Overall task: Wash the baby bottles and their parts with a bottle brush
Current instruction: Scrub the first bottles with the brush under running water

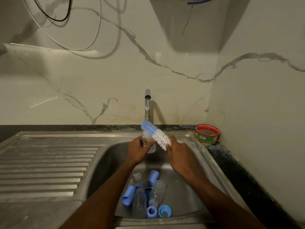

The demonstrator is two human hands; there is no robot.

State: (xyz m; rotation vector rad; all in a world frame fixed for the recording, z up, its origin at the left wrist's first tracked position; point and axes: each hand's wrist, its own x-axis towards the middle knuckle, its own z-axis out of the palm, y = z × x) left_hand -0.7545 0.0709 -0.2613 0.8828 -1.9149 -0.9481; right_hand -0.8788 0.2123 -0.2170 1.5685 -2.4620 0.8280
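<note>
Blue-and-white bristles of the bottle brush angle up from the right hand, which grips its handle. Just beside it, the left hand holds a clear bottle over the steel sink, under the tap. More bottles and blue caps lie below.

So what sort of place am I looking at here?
Most likely a home kitchen: a stainless steel sink with a ribbed draining board, a tap running against a marble-look wall, and baby bottle parts lying in the basin.
</note>
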